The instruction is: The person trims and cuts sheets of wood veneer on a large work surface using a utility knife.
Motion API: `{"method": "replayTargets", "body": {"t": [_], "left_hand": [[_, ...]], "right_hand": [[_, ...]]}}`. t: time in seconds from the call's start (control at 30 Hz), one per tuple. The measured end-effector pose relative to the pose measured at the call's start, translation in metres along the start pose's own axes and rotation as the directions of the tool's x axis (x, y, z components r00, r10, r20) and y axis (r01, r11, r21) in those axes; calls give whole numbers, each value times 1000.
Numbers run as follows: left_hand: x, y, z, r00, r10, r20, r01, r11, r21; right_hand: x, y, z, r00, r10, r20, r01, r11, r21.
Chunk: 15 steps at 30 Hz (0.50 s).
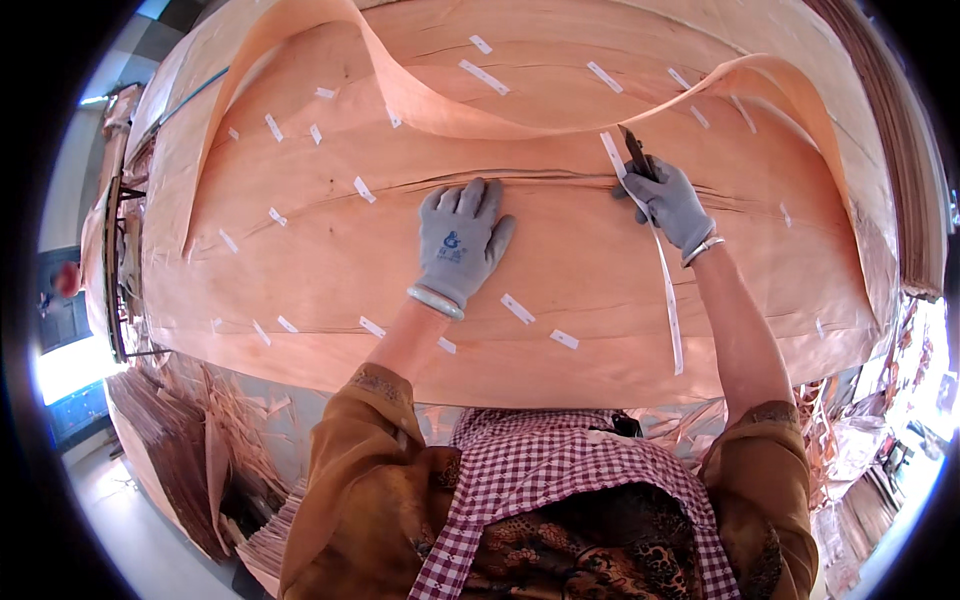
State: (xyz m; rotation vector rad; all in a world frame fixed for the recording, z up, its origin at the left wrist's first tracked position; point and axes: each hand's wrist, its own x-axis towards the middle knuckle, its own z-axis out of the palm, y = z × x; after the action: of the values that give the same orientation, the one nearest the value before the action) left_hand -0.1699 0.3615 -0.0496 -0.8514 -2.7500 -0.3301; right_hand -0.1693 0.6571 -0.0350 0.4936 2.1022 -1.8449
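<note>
A wide pinkish veneer sheet (520, 245) fills the bench, with short white tape pieces (515, 308) stuck on it and a long dark crack (556, 174) across it. My left hand (460, 240), gloved in grey, rests on the sheet, fingertips at the crack, fingers lying open. My right hand (665, 200), also gloved, grips a dark pointed tool (632, 145), likely a cutter, along with a long white tape strip (668, 300), which hangs down across the sheet. A narrow curled veneer band (430, 110) arches above both hands.
Stacked veneer (160, 440) and torn scraps (245, 420) lie at the lower left, with more scraps at the lower right. A tall veneer stack edge (905, 150) stands at the right. A metal rack (122, 260) borders the left side, and a blurred reddish shape (68, 280) is beyond it.
</note>
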Motion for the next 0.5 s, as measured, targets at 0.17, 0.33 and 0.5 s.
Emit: {"method": "replayTargets", "body": {"t": [0.17,0.33,0.5], "left_hand": [[2,-2,6,998,49,43,-50,999,11],[-1,6,8,998,8,-55,-3,995,102],[0,5,10,999,-32,-13,32,999,33]], "right_hand": [[6,1,5,999,-30,-20,29,998,-57],[13,2,6,998,-34,-54,31,997,-64],[9,-3,6,1000,0,-24,-2,997,-77]]}}
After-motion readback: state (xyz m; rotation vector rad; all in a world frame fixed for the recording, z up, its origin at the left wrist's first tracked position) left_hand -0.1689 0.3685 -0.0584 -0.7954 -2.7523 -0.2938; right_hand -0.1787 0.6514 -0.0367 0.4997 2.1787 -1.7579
